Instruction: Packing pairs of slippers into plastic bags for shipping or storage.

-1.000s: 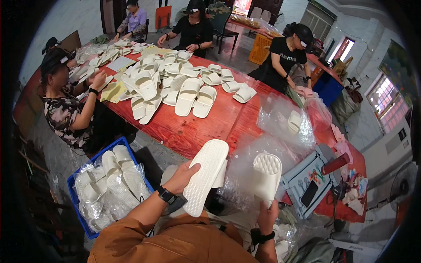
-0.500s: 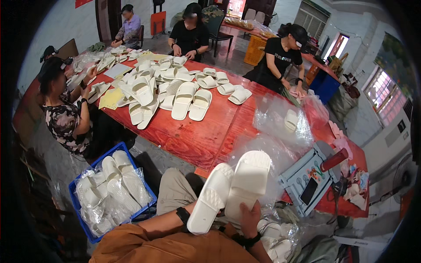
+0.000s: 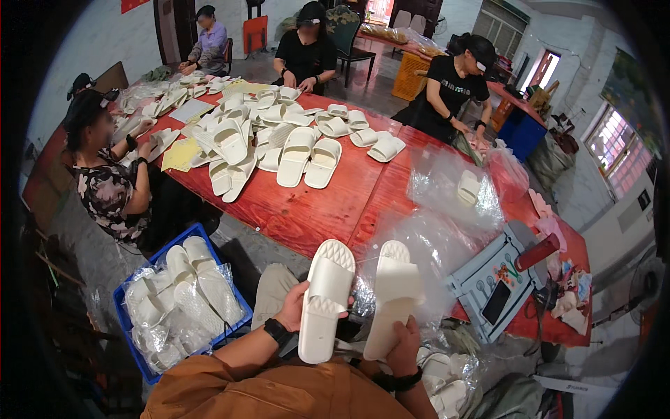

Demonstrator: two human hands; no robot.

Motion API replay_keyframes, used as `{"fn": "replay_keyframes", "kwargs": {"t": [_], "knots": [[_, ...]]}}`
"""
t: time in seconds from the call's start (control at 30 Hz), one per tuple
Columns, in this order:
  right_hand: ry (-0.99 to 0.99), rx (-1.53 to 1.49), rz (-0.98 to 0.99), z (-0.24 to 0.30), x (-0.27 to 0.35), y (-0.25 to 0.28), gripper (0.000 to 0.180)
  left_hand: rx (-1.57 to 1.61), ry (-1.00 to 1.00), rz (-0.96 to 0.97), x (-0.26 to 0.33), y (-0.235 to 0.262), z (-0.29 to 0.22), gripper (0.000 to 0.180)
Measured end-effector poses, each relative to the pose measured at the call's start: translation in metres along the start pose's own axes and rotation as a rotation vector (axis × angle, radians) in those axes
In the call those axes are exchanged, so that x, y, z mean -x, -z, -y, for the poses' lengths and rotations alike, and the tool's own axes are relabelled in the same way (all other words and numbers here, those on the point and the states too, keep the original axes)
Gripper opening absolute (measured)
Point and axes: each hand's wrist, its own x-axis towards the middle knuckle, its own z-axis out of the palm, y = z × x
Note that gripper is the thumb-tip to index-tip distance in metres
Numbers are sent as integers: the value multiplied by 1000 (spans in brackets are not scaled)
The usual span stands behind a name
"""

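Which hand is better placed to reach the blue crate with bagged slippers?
Left. The left hand, holding one white slipper, is on the same side as the blue crate; the right hand is further off.

You held two white slippers, one in your left hand [image 3: 296, 307] and one in your right hand [image 3: 403, 347]: the left slipper [image 3: 326, 299] and the right slipper [image 3: 392, 299]. Four other people sat or stood around one long red table [image 3: 314, 209]. One blue crate [image 3: 132, 328] of bagged slippers stood at your left. Loose slippers on the table were too many and too overlapped to count exactly, well over a dozen. One bagged slipper [image 3: 467, 187] lay apart. One grey sealing machine [image 3: 492, 279] stood at your right.
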Motion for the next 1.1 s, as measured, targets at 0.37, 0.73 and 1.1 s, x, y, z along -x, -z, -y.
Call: {"fn": "replay_keyframes", "kwargs": {"t": [0.37, 0.73, 1.1], "knots": [[-178, -226, 97, 0, 8, 2, 40, -75, 106, -223, -13, 15, 39, 70], [581, 863, 195, 2, 3, -17, 43, -17, 147, -64, -33, 25, 50, 63], [144, 338, -57, 26, -11, -15, 60, -138, 261, -229, -99, 8, 98, 41]]}}
